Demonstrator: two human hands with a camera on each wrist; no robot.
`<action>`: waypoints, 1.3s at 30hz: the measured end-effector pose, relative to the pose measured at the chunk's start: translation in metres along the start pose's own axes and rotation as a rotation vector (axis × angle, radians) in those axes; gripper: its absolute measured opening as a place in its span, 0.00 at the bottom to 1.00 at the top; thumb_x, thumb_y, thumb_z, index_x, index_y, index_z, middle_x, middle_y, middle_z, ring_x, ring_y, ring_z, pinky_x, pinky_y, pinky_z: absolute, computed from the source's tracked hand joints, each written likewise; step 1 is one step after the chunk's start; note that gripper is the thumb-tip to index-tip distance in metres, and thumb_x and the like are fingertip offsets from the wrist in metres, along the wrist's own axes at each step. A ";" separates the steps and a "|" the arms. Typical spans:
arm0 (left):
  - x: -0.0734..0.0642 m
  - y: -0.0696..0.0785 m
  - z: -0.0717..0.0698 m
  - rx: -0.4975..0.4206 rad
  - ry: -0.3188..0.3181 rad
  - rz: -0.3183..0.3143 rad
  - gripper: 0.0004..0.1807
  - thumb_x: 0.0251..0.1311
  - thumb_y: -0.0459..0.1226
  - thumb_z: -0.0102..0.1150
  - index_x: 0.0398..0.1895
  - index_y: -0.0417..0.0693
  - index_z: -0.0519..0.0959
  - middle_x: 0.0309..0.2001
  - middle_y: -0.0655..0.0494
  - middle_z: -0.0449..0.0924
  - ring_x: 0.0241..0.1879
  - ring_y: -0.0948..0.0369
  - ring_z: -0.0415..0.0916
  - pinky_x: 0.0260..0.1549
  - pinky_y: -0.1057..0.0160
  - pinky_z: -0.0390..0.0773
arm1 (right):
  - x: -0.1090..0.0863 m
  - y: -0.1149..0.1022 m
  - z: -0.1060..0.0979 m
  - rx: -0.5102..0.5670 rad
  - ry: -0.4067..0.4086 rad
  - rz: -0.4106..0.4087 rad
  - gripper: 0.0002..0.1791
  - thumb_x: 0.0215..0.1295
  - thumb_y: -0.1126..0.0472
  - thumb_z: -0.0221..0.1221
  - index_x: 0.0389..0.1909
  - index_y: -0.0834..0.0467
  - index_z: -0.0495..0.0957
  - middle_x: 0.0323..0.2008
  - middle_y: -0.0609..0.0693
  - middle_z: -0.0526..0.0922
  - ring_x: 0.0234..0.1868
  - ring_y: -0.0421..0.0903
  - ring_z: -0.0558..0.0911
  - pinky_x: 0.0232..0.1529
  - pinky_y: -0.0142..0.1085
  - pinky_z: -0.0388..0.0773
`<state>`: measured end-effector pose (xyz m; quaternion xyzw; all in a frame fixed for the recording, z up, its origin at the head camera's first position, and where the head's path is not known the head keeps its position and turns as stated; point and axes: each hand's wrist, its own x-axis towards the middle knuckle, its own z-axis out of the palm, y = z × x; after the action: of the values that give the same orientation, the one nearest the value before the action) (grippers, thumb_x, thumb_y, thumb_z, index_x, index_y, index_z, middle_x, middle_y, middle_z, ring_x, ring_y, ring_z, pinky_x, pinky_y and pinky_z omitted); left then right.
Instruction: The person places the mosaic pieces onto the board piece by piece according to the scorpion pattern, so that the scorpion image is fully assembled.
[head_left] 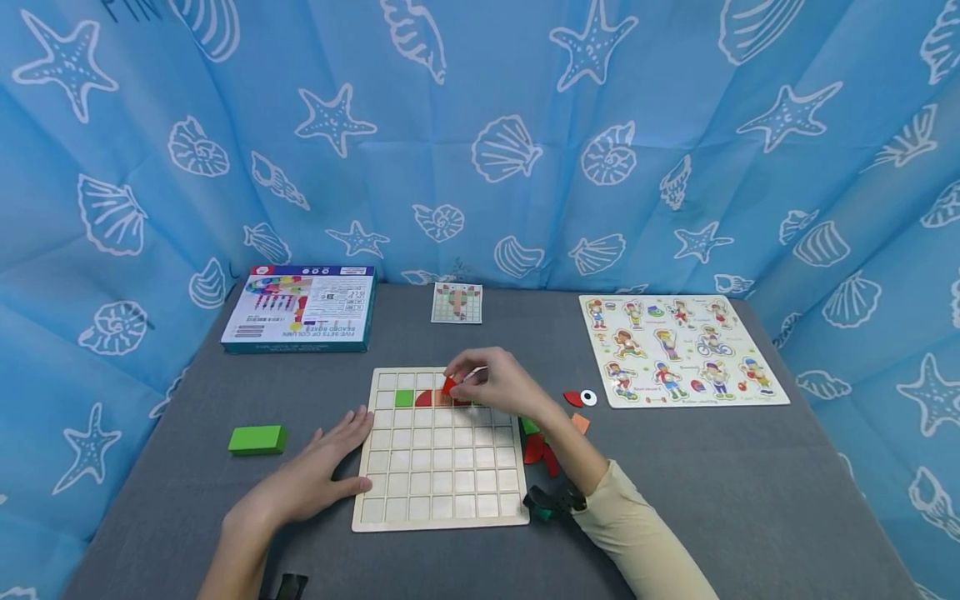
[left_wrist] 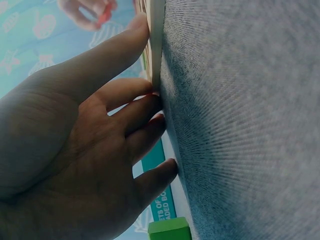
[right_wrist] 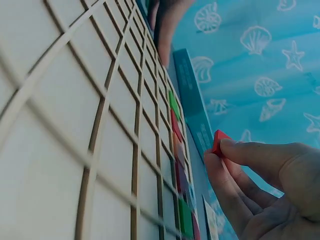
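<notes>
My right hand (head_left: 498, 385) pinches a small red piece (right_wrist: 218, 142) between thumb and fingertips, just above the upper part of a pale wooden grid board (head_left: 432, 485). In one row of the board lie a green square tile (head_left: 404, 398), a red rounded tile (head_left: 424, 399) and an orange tile beside it; the right hand partly covers others further along. At the board's left edge my left hand (head_left: 324, 468) rests with its fingers extended, and the left wrist view shows its fingertips touching the rim.
Loose red, green and orange pieces (head_left: 534, 448) lie right of the board, partly under the right forearm. A green block (head_left: 257, 440) sits at left. Behind are a boxed set (head_left: 300, 312), a pattern card (head_left: 457, 302) and a picture puzzle board (head_left: 678, 354). A blue curtain encloses the table.
</notes>
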<state>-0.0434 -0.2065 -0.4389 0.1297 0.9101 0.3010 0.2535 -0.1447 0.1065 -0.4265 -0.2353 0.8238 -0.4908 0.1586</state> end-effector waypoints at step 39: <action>0.000 -0.002 0.000 -0.007 -0.002 0.021 0.54 0.68 0.49 0.73 0.88 0.43 0.53 0.89 0.39 0.44 0.88 0.35 0.43 0.82 0.22 0.43 | 0.058 -0.024 0.063 -0.360 0.088 0.019 0.07 0.74 0.65 0.68 0.46 0.63 0.92 0.40 0.55 0.94 0.40 0.45 0.91 0.43 0.32 0.88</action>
<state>-0.0433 -0.2079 -0.4400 0.1386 0.9073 0.3070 0.2516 -0.1570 0.0193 -0.4364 -0.2306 0.9067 -0.3436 0.0822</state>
